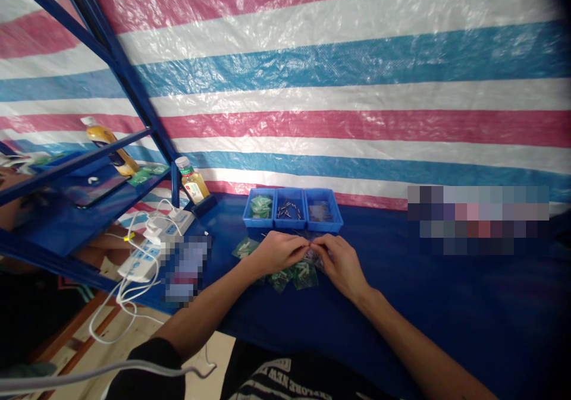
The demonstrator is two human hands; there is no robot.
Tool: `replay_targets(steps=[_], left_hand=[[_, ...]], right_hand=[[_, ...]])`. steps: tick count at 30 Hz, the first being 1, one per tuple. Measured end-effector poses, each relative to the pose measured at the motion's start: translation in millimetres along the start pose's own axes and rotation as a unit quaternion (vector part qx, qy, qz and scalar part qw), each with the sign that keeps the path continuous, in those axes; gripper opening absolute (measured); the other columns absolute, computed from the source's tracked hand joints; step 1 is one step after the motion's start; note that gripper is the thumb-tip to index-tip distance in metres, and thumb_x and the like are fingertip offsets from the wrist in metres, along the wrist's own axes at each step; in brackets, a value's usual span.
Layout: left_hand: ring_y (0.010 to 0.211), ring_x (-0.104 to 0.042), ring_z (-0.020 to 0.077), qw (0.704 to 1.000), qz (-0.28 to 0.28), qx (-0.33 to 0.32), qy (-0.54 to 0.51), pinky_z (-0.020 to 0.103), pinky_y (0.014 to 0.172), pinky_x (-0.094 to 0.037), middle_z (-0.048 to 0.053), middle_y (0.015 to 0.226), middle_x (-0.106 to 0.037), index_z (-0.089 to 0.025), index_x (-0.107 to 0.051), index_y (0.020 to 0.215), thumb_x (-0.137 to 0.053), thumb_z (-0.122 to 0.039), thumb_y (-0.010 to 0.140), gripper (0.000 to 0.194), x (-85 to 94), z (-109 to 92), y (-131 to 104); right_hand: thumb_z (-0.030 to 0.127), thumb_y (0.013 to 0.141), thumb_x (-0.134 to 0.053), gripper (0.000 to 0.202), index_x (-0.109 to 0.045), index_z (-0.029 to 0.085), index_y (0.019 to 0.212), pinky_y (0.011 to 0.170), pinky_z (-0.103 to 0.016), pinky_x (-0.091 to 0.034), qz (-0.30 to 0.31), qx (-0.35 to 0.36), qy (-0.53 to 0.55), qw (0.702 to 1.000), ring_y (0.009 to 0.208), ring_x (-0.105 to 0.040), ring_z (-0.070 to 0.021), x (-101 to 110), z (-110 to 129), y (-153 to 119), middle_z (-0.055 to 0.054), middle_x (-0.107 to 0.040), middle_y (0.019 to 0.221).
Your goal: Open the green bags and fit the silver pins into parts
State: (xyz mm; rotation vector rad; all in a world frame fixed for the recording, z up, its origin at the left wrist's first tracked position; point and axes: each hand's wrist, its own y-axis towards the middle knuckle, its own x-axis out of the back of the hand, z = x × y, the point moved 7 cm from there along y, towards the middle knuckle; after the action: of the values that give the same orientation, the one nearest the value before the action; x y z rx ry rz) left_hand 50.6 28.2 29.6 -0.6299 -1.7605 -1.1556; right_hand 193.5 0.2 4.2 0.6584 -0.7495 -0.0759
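Observation:
My left hand (281, 250) and my right hand (341, 260) meet over the blue table, fingertips pinched close together. Between them is a small clear plastic bag (314, 256), partly hidden by the fingers; what is inside cannot be made out. Below and beside my hands lie several small green-tinted bags with white pieces, one (306, 275) near the right hand and another (245, 247) left of the left hand. Just behind stand three joined blue bins: the left bin holds green bags (261, 206), the middle one dark metal pins (289, 210), the right one clear bags (320, 211).
A power strip (140, 259) with white cables lies at the left, beside a blurred phone-like object (187, 268). Behind them stands a juice bottle (192, 181). Blue frame bars (134, 100) rise at the left; another person's arm (104, 246) shows beyond them.

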Motion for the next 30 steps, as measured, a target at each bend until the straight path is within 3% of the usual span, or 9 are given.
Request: replay_targets(steps=[9,15,30], left_hand=[[0.074,-0.065,0.0124,0.998,-0.029,0.015,-0.060,0.023,0.071,-0.048,0.005,0.085,-0.072,-0.016,-0.069,0.095,-0.050,-0.024,0.102,0.022,4.0,5.2,-0.2],[0.075,-0.066,0.0129,0.996,-0.042,0.008,-0.076,0.022,0.070,-0.049,0.006,0.085,-0.072,-0.016,-0.072,0.098,-0.052,-0.027,0.102,0.023,6.6,6.9,-1.3],[0.082,-0.069,0.0136,0.998,-0.042,0.002,-0.055,0.023,0.076,-0.052,0.007,0.091,-0.074,-0.018,-0.073,0.102,-0.052,-0.032,0.104,0.026,15.7,8.0,-1.5]], right_hand=[[0.027,0.104,-0.050,0.017,-0.067,0.026,0.104,0.080,-0.034,-0.054,0.016,0.011,0.074,0.997,0.087,-0.069,-0.0218,-2.3,3.8,0.2,-0.005,-0.072,0.096],[0.027,0.103,-0.052,0.014,-0.066,0.025,0.100,0.080,-0.035,-0.053,-0.008,0.017,0.052,0.998,0.085,-0.068,-0.0218,-0.5,5.2,0.1,-0.005,-0.071,0.095],[0.030,0.107,-0.043,0.027,-0.063,0.024,0.090,0.078,-0.034,-0.047,0.013,-0.013,-0.022,1.000,0.079,-0.063,-0.0211,-1.5,2.1,0.0,-0.005,-0.067,0.085]])
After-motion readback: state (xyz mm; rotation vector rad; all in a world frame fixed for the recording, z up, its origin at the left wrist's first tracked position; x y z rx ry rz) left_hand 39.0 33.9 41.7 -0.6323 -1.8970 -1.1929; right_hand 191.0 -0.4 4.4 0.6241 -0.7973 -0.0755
